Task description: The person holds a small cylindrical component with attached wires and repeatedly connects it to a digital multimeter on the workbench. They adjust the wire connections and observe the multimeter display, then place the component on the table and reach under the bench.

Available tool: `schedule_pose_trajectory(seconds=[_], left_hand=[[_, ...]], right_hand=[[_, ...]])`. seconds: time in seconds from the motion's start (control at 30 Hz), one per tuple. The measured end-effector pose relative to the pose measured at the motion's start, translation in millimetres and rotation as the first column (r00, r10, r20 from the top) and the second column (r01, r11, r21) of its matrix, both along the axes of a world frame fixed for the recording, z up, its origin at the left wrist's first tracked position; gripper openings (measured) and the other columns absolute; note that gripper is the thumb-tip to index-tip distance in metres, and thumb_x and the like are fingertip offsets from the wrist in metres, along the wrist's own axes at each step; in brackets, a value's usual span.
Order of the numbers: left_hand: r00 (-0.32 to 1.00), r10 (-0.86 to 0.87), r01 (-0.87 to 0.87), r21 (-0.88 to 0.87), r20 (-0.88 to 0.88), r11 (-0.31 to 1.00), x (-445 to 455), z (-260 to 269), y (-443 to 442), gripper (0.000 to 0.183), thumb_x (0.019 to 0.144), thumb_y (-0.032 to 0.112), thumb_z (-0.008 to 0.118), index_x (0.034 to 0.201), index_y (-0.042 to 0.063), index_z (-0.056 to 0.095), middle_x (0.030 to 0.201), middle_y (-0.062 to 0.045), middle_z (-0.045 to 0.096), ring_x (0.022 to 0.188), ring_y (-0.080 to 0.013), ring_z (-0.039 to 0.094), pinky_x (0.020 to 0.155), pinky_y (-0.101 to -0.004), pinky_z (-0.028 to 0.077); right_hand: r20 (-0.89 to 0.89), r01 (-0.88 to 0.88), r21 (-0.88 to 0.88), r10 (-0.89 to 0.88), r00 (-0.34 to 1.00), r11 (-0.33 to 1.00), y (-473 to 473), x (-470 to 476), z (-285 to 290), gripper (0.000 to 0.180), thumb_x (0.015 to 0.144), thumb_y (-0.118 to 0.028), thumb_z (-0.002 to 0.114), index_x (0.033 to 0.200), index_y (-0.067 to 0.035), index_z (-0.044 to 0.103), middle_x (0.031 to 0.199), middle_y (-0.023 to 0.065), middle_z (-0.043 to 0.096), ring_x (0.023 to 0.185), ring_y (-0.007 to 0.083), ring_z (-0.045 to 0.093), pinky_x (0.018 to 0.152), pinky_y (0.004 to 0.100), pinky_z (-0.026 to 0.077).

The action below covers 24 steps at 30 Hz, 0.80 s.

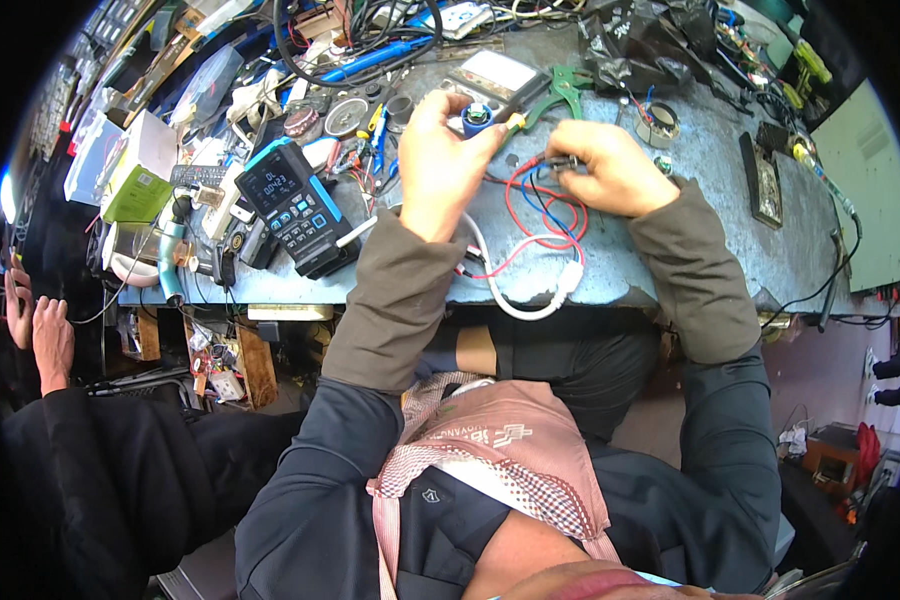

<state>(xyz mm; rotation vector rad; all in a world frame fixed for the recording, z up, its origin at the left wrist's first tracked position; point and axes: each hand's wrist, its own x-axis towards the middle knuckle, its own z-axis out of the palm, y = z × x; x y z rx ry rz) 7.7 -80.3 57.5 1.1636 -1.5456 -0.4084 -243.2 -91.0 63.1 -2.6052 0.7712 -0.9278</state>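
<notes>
My left hand (444, 154) grips a small blue cylinder (468, 129) upright, with a green circuit board (478, 112) at its top end. Beside its thumb shows a yellow tip (516, 120) of some tool or part; whether the hand touches it I cannot tell. A dark clip (562, 162) is pinched in my right hand (607, 165), a short way right of the cylinder. Red and blue leads (511, 201) loop on the bench below the clip. They run near a white connector (569, 278) on a thick white cable (521, 313).
A lit black-and-blue handheld meter (292, 202) stands at left. Behind the hands lie green pliers-like clamps (568, 88), a panel meter (499, 73) and a tape roll (657, 124). A soldering iron (821, 176) rests right. Another person's hands (51, 341) are at far left.
</notes>
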Motion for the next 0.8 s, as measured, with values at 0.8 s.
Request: schedule_pose_trajectory(seconds=[0.8], left_hand=[[0.909, 0.099, -0.06, -0.107, 0.405, 0.992, -7, -32, 87, 0.052, 0.077, 0.024, 0.094, 0.119, 0.001, 0.073, 0.108, -0.017, 0.074, 0.099, -0.0379, 0.07, 0.091, -0.0488, 0.051]], right_hand=[[0.467, -0.145, -0.101, 0.176, 0.867, 0.984, 11, 16, -7, 0.021, 0.098, -0.016, 0.086, 0.113, -0.002, 0.079, 0.103, 0.0092, 0.076, 0.094, 0.018, 0.073, 0.081, 0.0314, 0.058]])
